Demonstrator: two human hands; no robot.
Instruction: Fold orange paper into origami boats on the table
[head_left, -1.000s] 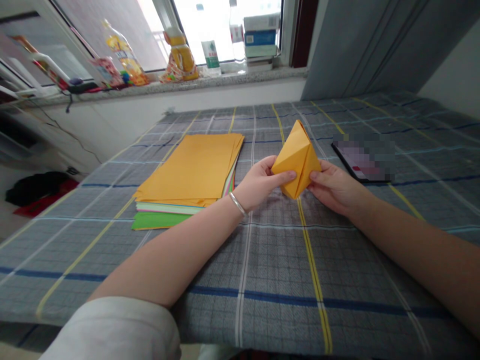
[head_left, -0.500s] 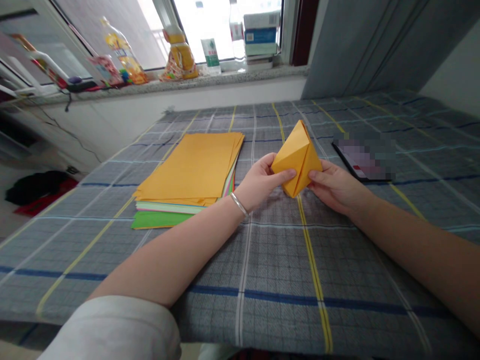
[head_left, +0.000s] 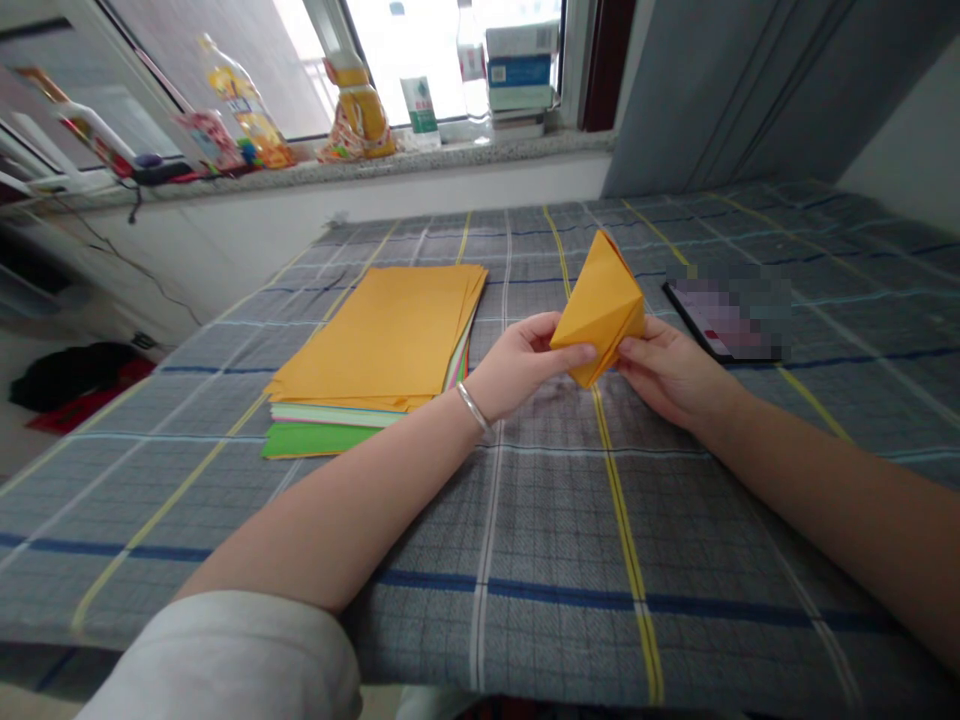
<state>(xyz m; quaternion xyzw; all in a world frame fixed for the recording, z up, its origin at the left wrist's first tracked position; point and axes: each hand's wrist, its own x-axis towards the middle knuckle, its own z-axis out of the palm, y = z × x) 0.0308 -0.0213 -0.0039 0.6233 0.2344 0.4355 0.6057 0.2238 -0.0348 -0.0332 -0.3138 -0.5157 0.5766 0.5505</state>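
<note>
A folded piece of orange paper [head_left: 601,300], pointed at the top and creased into several flaps, is held up just above the cloth. My left hand [head_left: 525,362] pinches its left side, thumb across the front and fingers behind. On the lower right edge, my right hand [head_left: 664,368] grips it between thumb and fingers. The back of the folded paper and the fingertips behind it are hidden. To the left lies a stack of coloured paper [head_left: 379,335], orange on top, with white, green and other sheets showing beneath.
A grey checked cloth [head_left: 555,530] covers the table. Right of my hands lies a phone [head_left: 727,320], its screen blurred. Along the windowsill [head_left: 450,158] stand a juice bottle [head_left: 251,115], a yellow container [head_left: 361,110], a tube [head_left: 421,110], a clear bottle [head_left: 472,75] and stacked boxes [head_left: 521,75].
The folded orange paper has turned a little in my hands, its front seam now slanting to the right and its tip slightly higher. Both hands keep hold of it.
</note>
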